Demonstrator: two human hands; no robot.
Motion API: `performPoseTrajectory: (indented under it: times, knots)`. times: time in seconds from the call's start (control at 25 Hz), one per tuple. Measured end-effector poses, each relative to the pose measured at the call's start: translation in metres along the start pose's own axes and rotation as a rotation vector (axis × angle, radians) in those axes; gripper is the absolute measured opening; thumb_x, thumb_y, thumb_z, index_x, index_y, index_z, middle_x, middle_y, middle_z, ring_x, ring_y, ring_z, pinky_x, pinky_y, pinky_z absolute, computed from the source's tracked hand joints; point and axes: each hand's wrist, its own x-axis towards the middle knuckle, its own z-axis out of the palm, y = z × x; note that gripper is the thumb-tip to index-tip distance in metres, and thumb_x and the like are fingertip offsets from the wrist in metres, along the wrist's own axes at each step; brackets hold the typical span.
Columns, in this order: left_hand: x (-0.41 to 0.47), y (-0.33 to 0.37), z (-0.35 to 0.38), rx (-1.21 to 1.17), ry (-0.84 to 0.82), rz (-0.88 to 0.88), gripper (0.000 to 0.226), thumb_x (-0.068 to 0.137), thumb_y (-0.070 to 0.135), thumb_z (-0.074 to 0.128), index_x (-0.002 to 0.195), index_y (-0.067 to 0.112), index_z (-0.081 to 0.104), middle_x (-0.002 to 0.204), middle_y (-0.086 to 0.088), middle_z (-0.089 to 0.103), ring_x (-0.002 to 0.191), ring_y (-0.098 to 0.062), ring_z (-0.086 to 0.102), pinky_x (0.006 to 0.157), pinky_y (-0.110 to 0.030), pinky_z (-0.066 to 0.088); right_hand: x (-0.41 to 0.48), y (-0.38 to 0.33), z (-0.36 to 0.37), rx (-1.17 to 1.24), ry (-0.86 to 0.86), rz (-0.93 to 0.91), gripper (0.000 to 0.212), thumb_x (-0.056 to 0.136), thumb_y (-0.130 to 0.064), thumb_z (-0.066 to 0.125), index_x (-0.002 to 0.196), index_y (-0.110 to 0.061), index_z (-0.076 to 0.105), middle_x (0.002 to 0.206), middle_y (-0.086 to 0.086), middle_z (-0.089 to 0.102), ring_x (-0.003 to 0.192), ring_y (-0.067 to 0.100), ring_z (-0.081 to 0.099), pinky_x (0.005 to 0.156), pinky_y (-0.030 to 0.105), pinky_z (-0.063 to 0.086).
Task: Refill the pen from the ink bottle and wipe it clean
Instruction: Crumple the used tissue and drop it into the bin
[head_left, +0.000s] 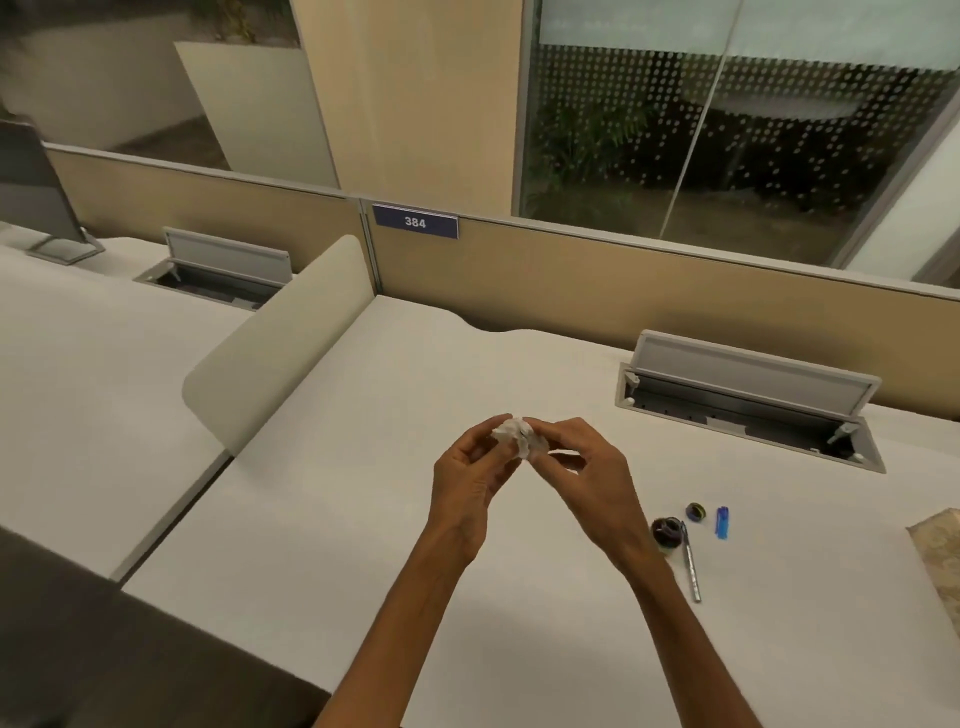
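Both hands are raised over the white desk (322, 545) and pinch a crumpled white tissue (519, 435) between them. My left hand (470, 478) grips its left side; my right hand (582, 467) holds its right side with thumb and fingers. Whether anything is wrapped in the tissue is hidden. To the right on the desk lie a silver pen barrel (692, 569), a dark open ink bottle (666, 531), its round cap (695, 512) and a small blue pen piece (722, 521).
An open cable tray with a raised lid (748, 400) sits at the back right. A tan partition (623, 280) with a "384" label (415, 222) closes the desk's far side. A curved divider (280, 343) stands left. Patterned paper (940, 545) shows at the right edge.
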Motion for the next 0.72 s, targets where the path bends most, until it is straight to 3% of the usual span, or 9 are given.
performPoseTrajectory:
  times: [0.12,0.24,0.32,0.48,0.6,0.72]
  knots:
    - [-0.024,0.004,-0.007,-0.03,0.098,0.008,0.024,0.084,0.006,0.071,0.107,0.009,0.069,0.105,-0.009,0.076,0.1,-0.02,0.072,0.078,-0.022,0.057,-0.013,-0.016,-0.003,0.295,-0.155,0.161,0.023,0.094,-0.026,0.058,0.109,-0.017,0.072,0.102,0.003,0.071,0.098,0.016,0.069,0.086,0.029,0.057]
    - [-0.056,0.004,-0.01,0.037,0.149,0.046,0.02,0.08,0.005,0.075,0.1,0.002,0.071,0.1,-0.011,0.077,0.098,-0.023,0.072,0.079,-0.023,0.057,-0.03,-0.029,-0.01,0.47,-0.24,0.225,0.019,0.088,-0.02,0.068,0.101,-0.008,0.075,0.101,0.011,0.073,0.094,0.027,0.072,0.085,0.035,0.058]
    - [-0.077,0.003,-0.014,0.124,0.189,0.111,0.016,0.078,0.006,0.077,0.093,0.0,0.073,0.095,-0.01,0.077,0.097,-0.022,0.073,0.084,-0.027,0.057,-0.04,-0.03,-0.009,0.5,-0.283,0.261,0.017,0.082,-0.013,0.074,0.097,-0.005,0.075,0.1,0.015,0.074,0.092,0.031,0.072,0.085,0.039,0.059]
    - [-0.116,0.002,-0.028,0.354,0.245,0.208,0.016,0.082,0.019,0.076,0.098,0.019,0.079,0.097,0.004,0.078,0.099,-0.008,0.071,0.092,-0.026,0.053,-0.062,-0.032,0.011,0.53,-0.283,0.308,0.017,0.075,-0.005,0.078,0.09,0.001,0.074,0.105,0.019,0.068,0.09,0.032,0.072,0.085,0.041,0.059]
    - [-0.141,0.003,-0.046,0.468,0.2,0.182,0.02,0.087,0.03,0.07,0.106,0.031,0.075,0.107,0.013,0.075,0.105,-0.001,0.067,0.095,-0.024,0.051,-0.074,-0.036,0.03,0.471,-0.274,0.284,0.015,0.074,-0.007,0.079,0.088,-0.002,0.076,0.1,0.013,0.072,0.086,0.027,0.073,0.083,0.043,0.06]
    - [-0.161,0.008,-0.064,0.399,0.185,0.105,0.026,0.086,0.033,0.071,0.111,0.025,0.074,0.113,0.01,0.073,0.11,-0.002,0.065,0.097,-0.021,0.049,-0.087,-0.04,0.05,0.35,-0.328,0.221,0.011,0.077,-0.012,0.078,0.088,-0.01,0.077,0.093,0.005,0.075,0.084,0.022,0.073,0.084,0.044,0.059]
